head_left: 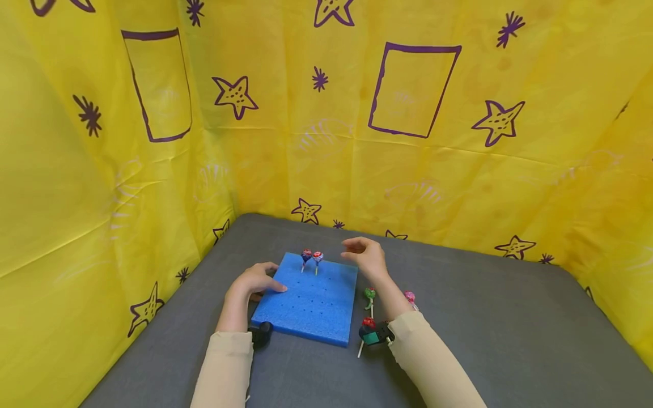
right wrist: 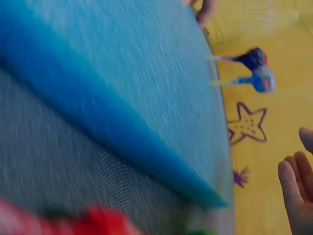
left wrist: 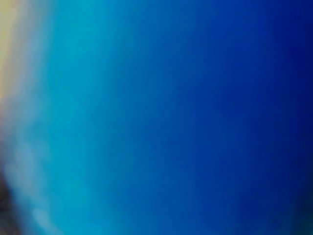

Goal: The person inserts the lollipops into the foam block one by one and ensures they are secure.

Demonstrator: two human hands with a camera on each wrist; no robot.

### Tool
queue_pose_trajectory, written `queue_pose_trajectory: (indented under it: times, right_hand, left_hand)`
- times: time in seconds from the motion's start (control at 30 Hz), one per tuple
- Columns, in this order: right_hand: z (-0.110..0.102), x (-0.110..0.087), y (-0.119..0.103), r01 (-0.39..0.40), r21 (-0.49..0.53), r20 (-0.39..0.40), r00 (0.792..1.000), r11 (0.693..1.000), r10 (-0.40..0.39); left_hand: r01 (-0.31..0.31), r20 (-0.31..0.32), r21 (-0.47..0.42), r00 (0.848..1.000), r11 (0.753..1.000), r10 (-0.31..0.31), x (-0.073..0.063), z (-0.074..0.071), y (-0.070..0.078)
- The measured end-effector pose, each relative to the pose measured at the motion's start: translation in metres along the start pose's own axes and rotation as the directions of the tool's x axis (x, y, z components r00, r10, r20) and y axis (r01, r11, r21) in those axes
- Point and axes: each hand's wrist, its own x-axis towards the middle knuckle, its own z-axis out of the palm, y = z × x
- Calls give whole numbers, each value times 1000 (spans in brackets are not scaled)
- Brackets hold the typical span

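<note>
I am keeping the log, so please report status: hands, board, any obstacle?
Left hand grips blue board; right hand empty, near its far right corner. Two lollipops stand in it. Nothing visible blocking.

Head looks down, wrists sit closer; head and right share board [head_left: 306,290].

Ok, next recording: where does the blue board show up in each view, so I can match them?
Head: the blue board lies just below the centre.
Left wrist: blurred blue fills most of the frame; probably the board, but too blurred to confirm.
Right wrist: upper left, running off the frame.
Shared by head and right wrist: two lollipops stuck in it.
</note>
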Motion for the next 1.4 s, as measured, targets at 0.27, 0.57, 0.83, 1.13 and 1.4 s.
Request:
queue_pose_trajectory:
  times: [0.27,0.57,0.83,1.13,1.4]
  right_hand:
    - [-29,5,9,-50,-56,-31,998,997,48]
    - [-48,7,22,-101,-138,-72,993,985,91]
    - [-56,5,32,-172,-173,-84,984,970,159]
    - [-60,5,41,-195,-238,-86,980,952,179]
    - [-59,7,47,-199,-305,-88,980,931,181]
  left_hand:
    - [0,2,-9,1000,1000,0,-1,1,1]
    - [-7,4,-19,1000,1000,7,-3,1,0]
    - [-12,9,-29,1000,1000,12,-6,2,0]
    - [-6,8,-32,1000,999,6,-5,2,1]
    - [-3,3,-30,1000,1000,3,-5,1,1]
